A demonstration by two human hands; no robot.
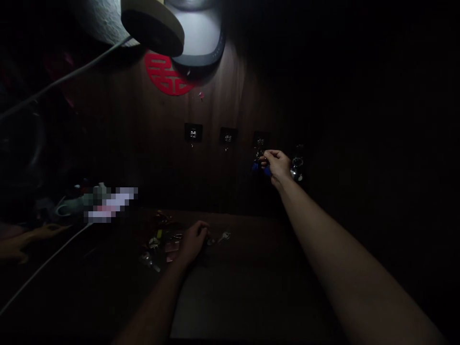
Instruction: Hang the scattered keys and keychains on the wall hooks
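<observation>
- Keys and tags (154,244) lie in a loose heap on the desk (230,306), spread out where I can reach them.
- I see the left hand (194,242) curled down just beside them; can't tell if it grips anything.
- A loose silver key (224,236) lies just right of that hand.
- Right hand (276,165) is pinched shut on a blue-tagged key ring (256,166) at a wall hook (260,141), held by the ring so the tag hangs free.
- Silver keys (296,167) hang further right.

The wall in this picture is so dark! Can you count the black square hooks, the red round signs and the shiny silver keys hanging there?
Black square wall hooks: 4 (the far right one is dim)
Red round sign: 1
Shiny silver key bunch: 1
Total: 6
</observation>
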